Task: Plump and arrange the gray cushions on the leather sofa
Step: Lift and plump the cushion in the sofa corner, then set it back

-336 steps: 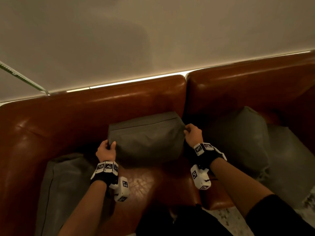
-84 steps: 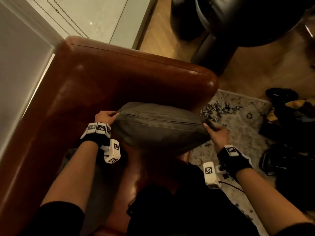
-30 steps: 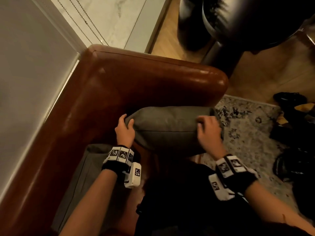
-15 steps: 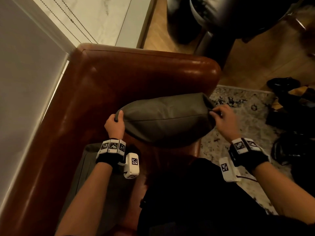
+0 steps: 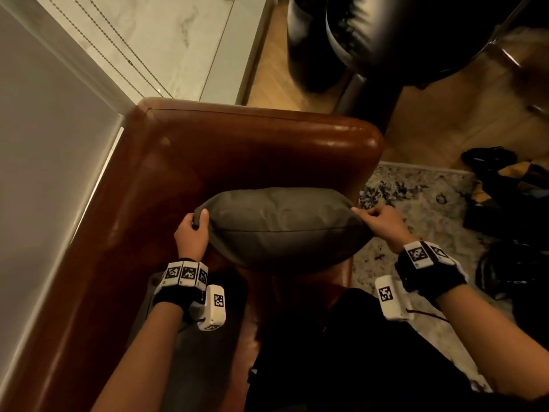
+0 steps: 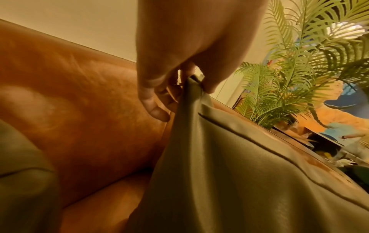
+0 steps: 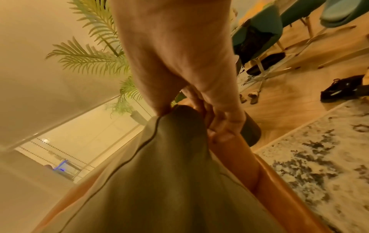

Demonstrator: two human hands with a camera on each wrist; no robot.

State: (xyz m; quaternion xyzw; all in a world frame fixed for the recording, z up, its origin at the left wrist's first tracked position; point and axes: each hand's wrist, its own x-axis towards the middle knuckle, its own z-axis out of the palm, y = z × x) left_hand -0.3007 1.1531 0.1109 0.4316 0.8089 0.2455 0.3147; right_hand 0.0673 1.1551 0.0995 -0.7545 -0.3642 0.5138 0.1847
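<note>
A plump gray cushion (image 5: 282,227) stands on edge at the end of the brown leather sofa (image 5: 237,144), close to its armrest. My left hand (image 5: 193,230) pinches the cushion's upper left corner; the left wrist view shows the hand (image 6: 179,88) with fingers and thumb closed on that corner of the cushion (image 6: 239,173). My right hand (image 5: 377,218) pinches the upper right corner, seen up close in the right wrist view as the hand (image 7: 191,107) gripping the cushion (image 7: 159,181). A second gray cushion (image 5: 190,352) lies on the seat under my left forearm.
The sofa back runs along a pale wall (image 5: 44,144) at left. A patterned rug (image 5: 416,197) lies to the right with dark bags (image 5: 505,179) on it. A dark chair (image 5: 401,40) and a potted palm (image 6: 289,78) stand beyond the armrest.
Over the last second my hands shifted from pressing the cushion's sides to pinching its top corners, and the cushion now stands slightly lower against the armrest.
</note>
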